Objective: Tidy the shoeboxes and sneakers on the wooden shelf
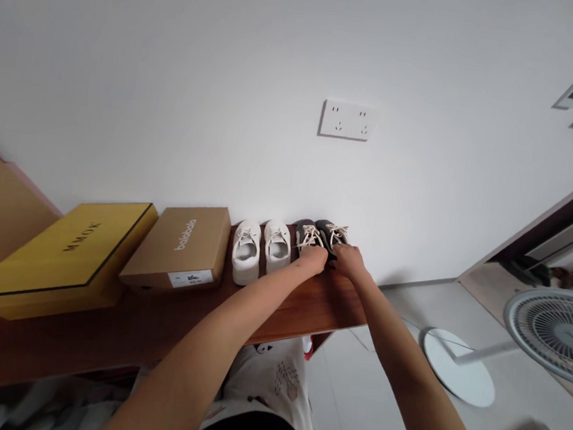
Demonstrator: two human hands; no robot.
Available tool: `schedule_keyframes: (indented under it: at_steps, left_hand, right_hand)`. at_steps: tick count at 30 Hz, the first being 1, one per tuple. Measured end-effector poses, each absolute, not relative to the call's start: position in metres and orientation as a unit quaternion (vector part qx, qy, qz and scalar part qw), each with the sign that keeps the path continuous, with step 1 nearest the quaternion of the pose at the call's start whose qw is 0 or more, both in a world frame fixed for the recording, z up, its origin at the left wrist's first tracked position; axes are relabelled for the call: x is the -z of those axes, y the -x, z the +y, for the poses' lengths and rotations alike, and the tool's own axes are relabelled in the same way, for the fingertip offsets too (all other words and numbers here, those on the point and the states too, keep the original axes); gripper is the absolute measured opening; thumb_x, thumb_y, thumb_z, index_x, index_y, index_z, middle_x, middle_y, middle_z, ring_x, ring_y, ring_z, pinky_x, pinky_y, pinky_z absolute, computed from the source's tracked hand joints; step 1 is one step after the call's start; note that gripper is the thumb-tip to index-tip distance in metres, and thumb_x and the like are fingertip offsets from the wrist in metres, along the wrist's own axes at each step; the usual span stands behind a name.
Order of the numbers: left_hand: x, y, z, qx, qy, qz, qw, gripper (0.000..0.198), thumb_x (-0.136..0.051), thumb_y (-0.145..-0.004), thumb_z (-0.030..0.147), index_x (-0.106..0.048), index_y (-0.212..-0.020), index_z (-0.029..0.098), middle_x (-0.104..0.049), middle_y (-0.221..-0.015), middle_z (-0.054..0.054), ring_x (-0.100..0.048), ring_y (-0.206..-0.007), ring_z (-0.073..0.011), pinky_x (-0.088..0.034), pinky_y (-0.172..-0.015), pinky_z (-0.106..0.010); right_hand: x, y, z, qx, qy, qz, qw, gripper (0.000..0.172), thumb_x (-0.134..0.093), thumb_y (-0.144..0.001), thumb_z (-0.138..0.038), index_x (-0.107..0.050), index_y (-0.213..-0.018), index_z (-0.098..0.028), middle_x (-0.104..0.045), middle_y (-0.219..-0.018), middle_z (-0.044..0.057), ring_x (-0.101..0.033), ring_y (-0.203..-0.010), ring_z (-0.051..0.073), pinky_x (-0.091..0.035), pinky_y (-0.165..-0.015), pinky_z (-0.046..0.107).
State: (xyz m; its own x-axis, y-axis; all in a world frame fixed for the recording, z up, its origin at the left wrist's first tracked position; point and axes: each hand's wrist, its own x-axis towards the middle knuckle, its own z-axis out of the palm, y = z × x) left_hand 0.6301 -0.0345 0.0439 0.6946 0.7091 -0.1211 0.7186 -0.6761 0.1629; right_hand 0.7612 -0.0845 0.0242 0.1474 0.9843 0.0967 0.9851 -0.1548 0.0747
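A pair of dark sneakers with cream laces stands at the right end of a reddish-brown wooden shelf top (287, 319), toes toward the wall. My left hand (314, 259) is closed at the heel of the left dark sneaker (307, 233). Beside it, my right hand (347, 259) grips the back of the right dark sneaker (330, 230). Both hands partly cover the heels, and most fingertips are hidden. Just to the left sit a white sneaker (244, 265) and its mate, another white sneaker (276, 261), side by side and apart from my hands.
Left of the shoes lie a brown shoebox (184, 239) and a yellow box (73, 243). A white wall with a socket plate (346, 120) rises behind. On the floor to the right stands a fan (564, 336) with a round white base (472, 382).
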Motion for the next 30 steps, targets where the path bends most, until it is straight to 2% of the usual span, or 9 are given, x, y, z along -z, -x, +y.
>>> schedule_keyframes:
  at_steps: [6, 8, 11, 14, 17, 20, 23, 26, 30]
  left_hand:
    - [-0.034, -0.626, -0.038, -0.017, -0.918, 0.386, 0.093, 0.040, -0.078, -0.078, 0.022, -0.064, -0.114, 0.010, -0.070, -0.108, -0.022, -0.066, -0.112, -0.0338, -0.050, -0.097, -0.043]
    - [-0.027, -0.615, -0.044, -0.077, -0.922, 0.372, 0.079, 0.046, -0.076, -0.081, 0.023, -0.058, -0.122, 0.011, -0.067, -0.118, -0.022, -0.062, -0.119, -0.0333, -0.047, -0.101, -0.046]
    - [-0.010, -0.587, -0.059, -0.235, -0.916, 0.320, 0.059, 0.055, -0.068, -0.087, 0.025, -0.047, -0.138, 0.015, -0.056, -0.137, -0.021, -0.052, -0.131, -0.0318, -0.043, -0.108, -0.048]
    - [0.011, -0.544, -0.079, -0.334, -0.897, 0.273, 0.091, 0.052, -0.058, -0.093, 0.028, -0.044, -0.142, 0.017, -0.053, -0.142, -0.018, -0.049, -0.134, -0.0284, -0.042, -0.110, -0.047]
    - [0.027, -0.490, -0.098, -0.362, -0.878, 0.268, 0.158, 0.038, -0.052, -0.095, 0.029, -0.054, -0.132, 0.019, -0.064, -0.124, -0.014, -0.061, -0.118, -0.0244, -0.049, -0.102, -0.042]
    - [0.035, -0.430, -0.112, -0.361, -0.851, 0.307, 0.225, 0.022, -0.050, -0.096, 0.033, -0.066, -0.104, 0.021, -0.071, -0.096, -0.007, -0.067, -0.091, -0.0197, -0.054, -0.086, -0.034]
    - [0.038, -0.370, -0.120, -0.391, -0.780, 0.405, 0.274, 0.033, -0.048, -0.096, 0.043, -0.065, -0.079, 0.020, -0.068, -0.075, -0.004, -0.064, -0.072, -0.0163, -0.051, -0.070, -0.028]
    - [0.041, -0.324, -0.124, -0.453, -0.674, 0.495, 0.308, 0.045, -0.048, -0.094, 0.055, -0.061, -0.071, 0.019, -0.061, -0.062, -0.003, -0.057, -0.059, -0.0147, -0.046, -0.058, -0.025]
    - [0.050, -0.297, -0.121, -0.534, -0.556, 0.524, 0.363, 0.054, -0.050, -0.090, 0.065, -0.055, -0.060, 0.019, -0.052, -0.054, -0.001, -0.046, -0.050, -0.0122, -0.038, -0.051, -0.024]
  right_hand:
    - [-0.010, -0.758, -0.090, 0.084, 0.761, -0.642, 0.052, 0.026, -0.067, -0.083, -0.021, -0.063, -0.108, -0.014, -0.066, -0.117, 0.017, -0.059, -0.109, 0.029, -0.041, -0.092, 0.039]
    - [-0.004, -0.753, -0.096, 0.112, 0.764, -0.623, 0.123, 0.032, -0.067, -0.083, -0.022, -0.062, -0.114, -0.014, -0.064, -0.121, 0.019, -0.057, -0.112, 0.031, -0.040, -0.096, 0.042]
    - [0.010, -0.736, -0.112, 0.144, 0.747, -0.587, 0.276, 0.035, -0.059, -0.089, -0.025, -0.059, -0.122, -0.014, -0.061, -0.126, 0.020, -0.054, -0.117, 0.032, -0.041, -0.100, 0.046]
    - [0.028, -0.707, -0.136, 0.112, 0.697, -0.573, 0.416, 0.031, -0.049, -0.095, -0.031, -0.058, -0.121, -0.016, -0.063, -0.119, 0.018, -0.058, -0.111, 0.029, -0.048, -0.096, 0.045]
    - [0.045, -0.672, -0.163, 0.023, 0.658, -0.567, 0.495, 0.033, -0.047, -0.097, -0.038, -0.058, -0.121, -0.017, -0.067, -0.106, 0.013, -0.064, -0.092, 0.023, -0.054, -0.083, 0.039]
    - [0.055, -0.644, -0.183, -0.049, 0.649, -0.556, 0.517, 0.035, -0.048, -0.097, -0.042, -0.058, -0.120, -0.018, -0.069, -0.094, 0.008, -0.066, -0.076, 0.019, -0.056, -0.073, 0.033]
    - [0.057, -0.629, -0.193, -0.078, 0.653, -0.552, 0.512, 0.033, -0.050, -0.095, -0.046, -0.061, -0.113, -0.020, -0.071, -0.087, 0.006, -0.065, -0.070, 0.018, -0.055, -0.069, 0.032]
    - [0.057, -0.625, -0.194, -0.088, 0.670, -0.535, 0.507, 0.034, -0.050, -0.094, -0.049, -0.063, -0.106, -0.021, -0.072, -0.085, 0.006, -0.066, -0.070, 0.019, -0.055, -0.069, 0.031]
    - [0.053, -0.625, -0.197, -0.100, 0.694, -0.523, 0.485, 0.036, -0.049, -0.093, -0.053, -0.065, -0.097, -0.021, -0.072, -0.087, 0.008, -0.067, -0.075, 0.021, -0.054, -0.072, 0.032]
